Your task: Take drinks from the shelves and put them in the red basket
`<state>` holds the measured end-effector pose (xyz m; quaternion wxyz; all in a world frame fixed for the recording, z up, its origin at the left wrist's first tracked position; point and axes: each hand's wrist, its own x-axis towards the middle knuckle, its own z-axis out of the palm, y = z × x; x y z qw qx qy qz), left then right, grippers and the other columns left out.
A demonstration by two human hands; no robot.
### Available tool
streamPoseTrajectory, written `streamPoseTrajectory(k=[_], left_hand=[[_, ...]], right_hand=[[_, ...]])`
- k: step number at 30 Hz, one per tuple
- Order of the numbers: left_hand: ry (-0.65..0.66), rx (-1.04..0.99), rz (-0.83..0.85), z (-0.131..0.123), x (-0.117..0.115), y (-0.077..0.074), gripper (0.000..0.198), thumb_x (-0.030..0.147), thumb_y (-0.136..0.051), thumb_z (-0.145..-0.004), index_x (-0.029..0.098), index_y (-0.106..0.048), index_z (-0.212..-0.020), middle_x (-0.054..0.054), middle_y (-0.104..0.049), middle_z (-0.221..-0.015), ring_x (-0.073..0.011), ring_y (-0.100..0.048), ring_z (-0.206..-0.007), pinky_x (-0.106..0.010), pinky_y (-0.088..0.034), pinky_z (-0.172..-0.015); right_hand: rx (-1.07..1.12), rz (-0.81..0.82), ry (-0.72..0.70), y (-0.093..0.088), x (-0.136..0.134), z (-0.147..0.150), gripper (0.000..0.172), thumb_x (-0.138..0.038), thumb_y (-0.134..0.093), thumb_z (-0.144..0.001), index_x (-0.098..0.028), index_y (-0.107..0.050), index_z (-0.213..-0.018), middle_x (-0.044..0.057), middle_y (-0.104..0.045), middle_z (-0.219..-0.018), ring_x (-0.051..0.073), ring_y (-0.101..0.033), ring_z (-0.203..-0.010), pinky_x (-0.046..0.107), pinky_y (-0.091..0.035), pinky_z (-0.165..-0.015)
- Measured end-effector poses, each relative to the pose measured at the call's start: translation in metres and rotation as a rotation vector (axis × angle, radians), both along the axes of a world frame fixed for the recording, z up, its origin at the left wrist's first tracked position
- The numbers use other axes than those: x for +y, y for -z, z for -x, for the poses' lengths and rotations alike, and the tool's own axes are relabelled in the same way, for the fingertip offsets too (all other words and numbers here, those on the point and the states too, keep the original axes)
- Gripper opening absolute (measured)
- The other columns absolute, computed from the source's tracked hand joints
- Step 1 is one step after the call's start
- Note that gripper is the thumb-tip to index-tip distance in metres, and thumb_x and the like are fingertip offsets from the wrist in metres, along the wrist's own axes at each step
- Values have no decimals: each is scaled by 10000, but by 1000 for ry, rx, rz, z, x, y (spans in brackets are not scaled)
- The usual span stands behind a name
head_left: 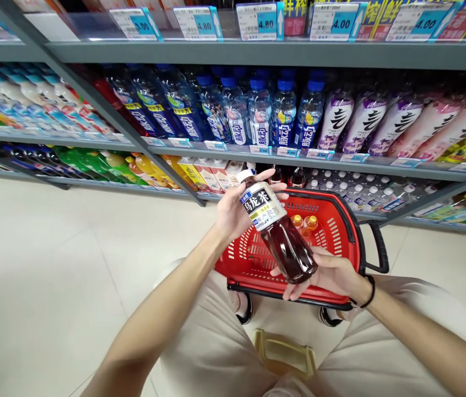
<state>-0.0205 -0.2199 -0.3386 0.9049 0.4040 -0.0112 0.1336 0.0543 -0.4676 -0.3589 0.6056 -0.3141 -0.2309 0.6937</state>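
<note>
A large bottle of oolong tea (288, 248), dark brown with a cream label and white cap, lies tilted across both hands above the basket. My left hand (235, 207) wraps round its upper part near the cap, fingers showing beyond the label. At the bottle's base, my right hand (327, 273) supports it from below, with a black band on the wrist. Under them stands a red shopping basket (340, 231) with slotted walls and a black rim. Inside the basket are small bottles with orange-yellow caps (310, 222).
Ahead, a grey shelf (257, 52) carries price tags above rows of blue-capped drink bottles (284, 113) and purple-labelled bottles (336, 118). Small clear bottles (360, 190) fill the lower shelf. The basket's black handle (377, 248) sticks out right. A yellowish stool (284, 350) is between my legs.
</note>
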Motion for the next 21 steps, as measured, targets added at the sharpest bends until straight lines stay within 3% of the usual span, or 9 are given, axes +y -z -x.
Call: streamPoseTrajectory(k=[4,7,10,12,15,18,21], left_hand=[[24,108,15,-4,-4,4,717,542,-739,-828,119,-644,-1400,-176,-759,-1283,-369,-719,-1231,-524,-574,-1072],[-47,253,19,-11,-8,14,563,552,-752,-854,120,-720,-1213,-137,-796,-1153,-295,-769,-1072,-400,-621,-953],[-146,444,56,-22,-16,30,448,577,-773,-855,156,-719,-995,-63,-798,-912,-207,-756,-805,-302,-613,-756],[-129,566,83,-29,-23,41,450,610,-772,-840,171,-682,-883,-31,-756,-767,-180,-701,-654,-289,-578,-649],[-98,669,92,-37,-29,53,460,628,-746,-830,176,-660,-810,-30,-727,-711,-170,-663,-596,-294,-565,-618],[-147,684,46,-42,-21,61,456,629,-748,-806,183,-657,-786,-33,-726,-726,-168,-654,-606,-300,-571,-643],[-231,648,-213,-46,4,68,505,669,-786,-761,180,-686,-834,-47,-752,-809,-184,-675,-692,-300,-563,-698]], right_hand=[[-31,55,-163,-6,0,2,853,-813,-658,-845,-129,-592,-1351,314,-667,-1392,378,-801,-979,531,-610,-911],[-74,128,-215,-17,-2,-1,984,-958,-287,-879,-156,-534,-1393,304,-681,-1374,397,-795,-995,561,-593,-906],[-18,164,-184,-26,-1,-2,1082,-837,176,-902,-149,-561,-1294,309,-709,-1311,402,-767,-1106,542,-594,-886],[34,119,-179,-27,1,-3,1132,-773,295,-880,-139,-598,-1166,329,-725,-1252,406,-744,-1162,521,-597,-875],[44,63,-207,-21,3,-5,1147,-835,266,-862,-136,-615,-1088,326,-760,-1130,394,-773,-1059,499,-607,-826],[-75,89,-201,-12,3,-10,1117,-943,76,-882,-113,-653,-1052,283,-789,-1004,326,-791,-849,447,-615,-775],[-313,200,-98,-6,-2,-18,962,-922,-194,-962,-95,-686,-933,225,-794,-884,223,-749,-693,336,-601,-704]])
